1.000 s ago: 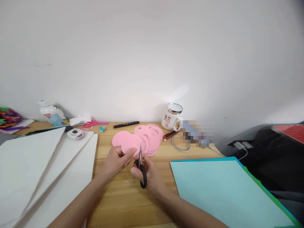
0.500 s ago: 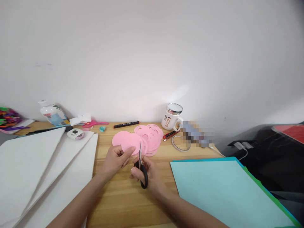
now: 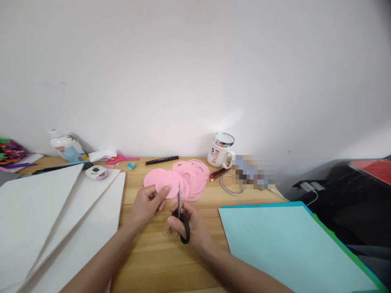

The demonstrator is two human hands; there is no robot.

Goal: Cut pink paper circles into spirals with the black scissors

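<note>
Between thumb and fingers, my left hand (image 3: pixel 148 202) pinches a pink paper circle (image 3: pixel 166 184) by its near edge. My right hand (image 3: pixel 189 224) grips a pair of black-handled scissors (image 3: pixel 185 228), blades pointing away from me at the circle's right edge. Whether the blades touch the paper I cannot tell. Behind the held circle, another pink circle (image 3: pixel 150 178) lies at the left. Several pink paper pieces with cut-out holes (image 3: pixel 198 179) are heaped on the wooden table just beyond the scissors.
White sheets (image 3: pixel 61 228) cover the left side, with a small white device (image 3: pixel 97 172) on them. Pale blue sheets (image 3: pixel 290 240) lie at right. Toward the wall are a black marker (image 3: pixel 162 160), a white mug (image 3: pixel 218 154), pink scissors (image 3: pixel 122 158) and a white bottle (image 3: pixel 67 146).
My left thumb has shifted slightly left on the pink circle. The scissors' tips have moved a little left and look closer together. The rest is nearly unchanged.
</note>
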